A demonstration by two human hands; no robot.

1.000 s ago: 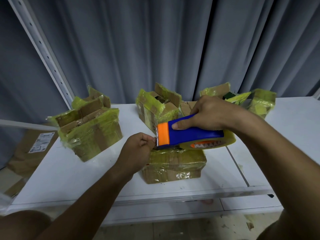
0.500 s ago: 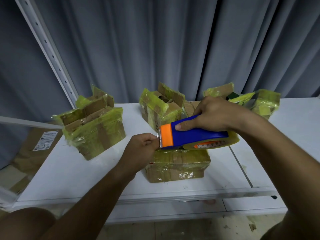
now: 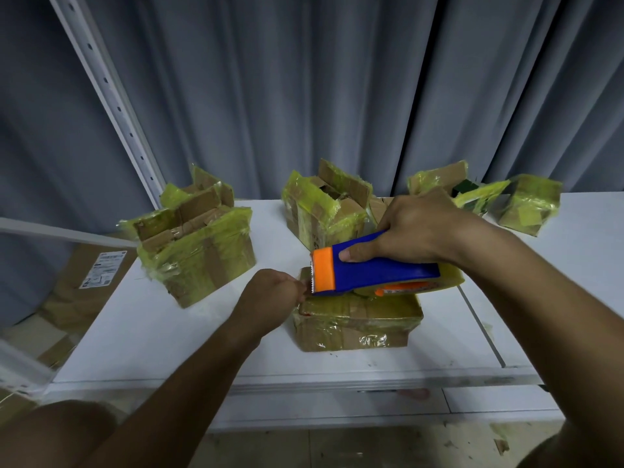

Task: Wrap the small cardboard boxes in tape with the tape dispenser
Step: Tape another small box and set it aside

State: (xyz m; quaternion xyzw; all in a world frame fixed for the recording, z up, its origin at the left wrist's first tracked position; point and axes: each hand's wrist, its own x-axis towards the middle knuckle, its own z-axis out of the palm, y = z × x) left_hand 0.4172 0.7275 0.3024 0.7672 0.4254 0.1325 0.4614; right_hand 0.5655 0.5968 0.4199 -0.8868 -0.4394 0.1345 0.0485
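The fingers (image 3: pixel 363 253) of the right hand (image 3: pixel 418 228) are curled round the blue body of the tape dispenser (image 3: pixel 374 273), the thumb laid flat along its near side, so that the tool is firmly gripped. The fingers of the left hand (image 3: pixel 273 293) are bunched into a tight pinch right at the dispenser's serrated edge; what is pinched cannot be made out clearly, though it appears to be the tape end.

The dispenser is held just above the closed box (image 3: pixel 354 324), over its top face. Its long axis is laid nearly level and runs across the view, tilted slightly so that the orange cutter end (image 3: pixel 322 270) is pointed to the left and a little upward, toward the left hand, while the yellowish tape roll (image 3: pixel 445 276) is carried at the opposite, right-hand end.

The closed box is set flat on the white table (image 3: pixel 169 332), with its long side running parallel to the dispenser and its faces covered in glossy yellow-green tape. Left of the closed box, an open-flapped taped box (image 3: pixel 199 251) is seen. Behind it, a second open box (image 3: pixel 324 206) is placed, and further taped boxes (image 3: pixel 526 206) are found behind and to its right. All are backed by a grey curtain (image 3: pixel 337 79).
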